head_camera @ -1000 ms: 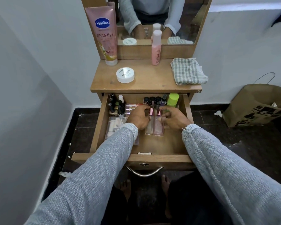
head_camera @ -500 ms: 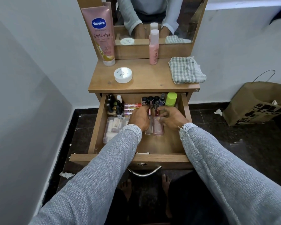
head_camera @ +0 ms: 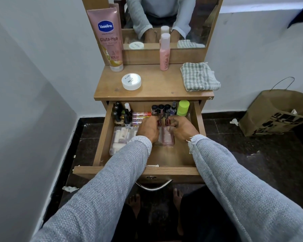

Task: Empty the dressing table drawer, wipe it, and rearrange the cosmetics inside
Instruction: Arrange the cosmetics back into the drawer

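The wooden drawer point(head_camera: 198, 119) is pulled out below the dressing table top point(head_camera: 156, 88). Both my hands are inside it. My left hand point(head_camera: 148, 128) and my right hand point(head_camera: 181, 127) curl their fingers round two clear pink bottles point(head_camera: 167, 137) that lie side by side with dark red caps toward the back. A clear case of small tubes point(head_camera: 122, 137) lies at the left. Dark nail polish bottles point(head_camera: 161, 109) and a bottle with a lime green cap point(head_camera: 182, 107) stand along the back wall. More small bottles point(head_camera: 121, 114) cluster in the back left corner.
On the top stand a pink Vaseline tube point(head_camera: 108, 39), a pink bottle point(head_camera: 164, 53), a white round jar point(head_camera: 131, 81) and a folded checked cloth point(head_camera: 198, 76), with a mirror point(head_camera: 191, 18) behind. A brown paper bag point(head_camera: 276, 116) sits on the dark floor at right. My bare feet are under the drawer.
Both hands have stayed on the two pink bottles, shifting them slightly toward the back of the drawer. The view has tilted a little.
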`<state>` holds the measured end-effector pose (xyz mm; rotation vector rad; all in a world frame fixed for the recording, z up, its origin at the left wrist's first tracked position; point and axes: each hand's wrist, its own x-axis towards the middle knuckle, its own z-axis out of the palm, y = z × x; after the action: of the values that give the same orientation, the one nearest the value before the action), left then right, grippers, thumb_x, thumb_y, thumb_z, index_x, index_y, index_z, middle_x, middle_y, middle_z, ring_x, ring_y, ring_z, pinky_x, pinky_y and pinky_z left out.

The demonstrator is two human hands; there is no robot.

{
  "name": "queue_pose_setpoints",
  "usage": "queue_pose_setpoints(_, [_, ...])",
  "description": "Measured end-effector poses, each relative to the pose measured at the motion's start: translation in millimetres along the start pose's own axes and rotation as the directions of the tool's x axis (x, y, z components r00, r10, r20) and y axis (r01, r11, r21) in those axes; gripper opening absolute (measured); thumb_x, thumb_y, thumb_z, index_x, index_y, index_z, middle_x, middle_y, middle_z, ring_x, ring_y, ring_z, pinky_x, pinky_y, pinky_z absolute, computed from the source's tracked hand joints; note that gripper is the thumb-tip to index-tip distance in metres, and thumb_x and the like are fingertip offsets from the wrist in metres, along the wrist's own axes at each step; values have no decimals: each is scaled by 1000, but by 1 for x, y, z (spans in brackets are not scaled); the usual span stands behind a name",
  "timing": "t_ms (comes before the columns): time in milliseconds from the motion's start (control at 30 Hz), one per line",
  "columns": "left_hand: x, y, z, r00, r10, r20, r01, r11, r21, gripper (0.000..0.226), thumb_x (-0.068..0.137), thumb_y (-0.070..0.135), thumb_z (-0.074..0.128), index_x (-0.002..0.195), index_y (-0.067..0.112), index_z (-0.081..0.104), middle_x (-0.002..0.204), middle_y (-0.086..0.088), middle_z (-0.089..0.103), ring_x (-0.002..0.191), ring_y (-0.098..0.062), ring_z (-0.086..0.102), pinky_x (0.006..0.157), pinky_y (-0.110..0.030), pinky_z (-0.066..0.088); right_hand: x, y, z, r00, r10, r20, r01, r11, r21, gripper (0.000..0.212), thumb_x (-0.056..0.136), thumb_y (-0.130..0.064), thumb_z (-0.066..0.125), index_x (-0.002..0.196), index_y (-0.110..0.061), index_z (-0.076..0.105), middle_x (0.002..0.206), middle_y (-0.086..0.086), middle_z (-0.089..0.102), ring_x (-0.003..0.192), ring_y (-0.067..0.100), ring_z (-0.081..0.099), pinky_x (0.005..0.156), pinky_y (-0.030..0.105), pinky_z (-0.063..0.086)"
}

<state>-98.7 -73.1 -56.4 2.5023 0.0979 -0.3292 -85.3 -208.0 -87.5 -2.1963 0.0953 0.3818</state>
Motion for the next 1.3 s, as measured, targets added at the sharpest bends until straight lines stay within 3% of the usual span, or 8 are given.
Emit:
queue_pose_setpoints(267, [-3, -4, 3, 998, 47, -46, -45, 999, 30, 28, 90, 2, 56, 116, 12, 63, 111, -11, 65, 97, -28, 64, 88, -43, 54, -15, -10, -2, 1000, -1, 1, 2, 1000, -12, 44, 94, -8, 55, 138, -14, 50, 128, 7, 61, 119, 21, 56, 105, 35, 43])
queue_pose_setpoints(400, [-11, -9, -3, 989, 143, -50, -139, 987, 78, 36, 89, 7, 61, 124, 13, 57, 121, -9, 58, 107, -28, 59, 93, -39, 50, -32, -15, -13, 999, -34, -15, 33, 995, -90, 39, 91, -19, 64, 128, -15, 53, 124, 2, 61, 110, 20, 58, 92, 29, 42])
queue_pose_setpoints(467, [-16, -14, -7, 983, 182, 6, -182, 977, 109, 57, 83, 7, 69, 135, 15, 48, 130, -9, 52, 116, -28, 54, 98, -39, 48, -38, -12, -15, 997, -60, 50, 68, 982, -174, 55, 80, -17, 77, 128, -18, 50, 115, -1, 60, 101, 15, 57, 89, 27, 44])
queue_pose_setpoints(567, [-19, -21, -7, 978, 191, 86, -202, 967, 152, 77, 76, 10, 77, 142, 19, 40, 138, -6, 45, 123, -28, 49, 102, -45, 45, -38, -5, -6, 990, -11, 143, 55, 951, -306, 90, 65, -10, 86, 137, -29, 36, 128, 5, 52, 117, 27, 57, 102, 42, 47])
queue_pose_setpoints(633, [-19, -23, -5, 968, 223, 115, -241, 953, 183, 80, 74, 11, 78, 143, 20, 37, 141, -6, 43, 124, -28, 48, 102, -45, 44, -36, -5, -2, 991, -5, 136, 49, 943, -328, 97, 65, -4, 84, 141, -30, 31, 136, 11, 46, 124, 33, 52, 106, 48, 43])
queue_pose_setpoints(833, [-10, -24, 0, 934, 326, 145, -352, 905, 238, 78, 75, 9, 76, 143, 19, 39, 144, -3, 42, 126, -27, 48, 105, -40, 42, -28, -9, 3, 992, -45, 118, 88, 915, -394, 79, 71, -10, 82, 138, -21, 40, 135, 13, 46, 124, 33, 50, 108, 41, 41])
queue_pose_setpoints(1033, [-7, -29, 3, 939, 334, 85, -344, 905, 251, 60, 79, 0, 68, 134, 14, 50, 140, -5, 46, 121, -29, 52, 101, -42, 45, -23, -8, 8, 992, -82, 93, 112, 913, -393, 74, 71, -13, 84, 134, -20, 46, 130, 12, 49, 119, 31, 53, 107, 41, 42])
queue_pose_setpoints(1300, [-7, -31, 5, 936, 345, 68, -351, 906, 238, 57, 79, -1, 66, 132, 11, 51, 139, -7, 45, 121, -30, 51, 102, -42, 44, -26, -5, 11, 992, -100, 75, 121, 916, -382, 70, 74, -12, 80, 134, -21, 45, 129, 11, 48, 119, 32, 52, 105, 42, 44])
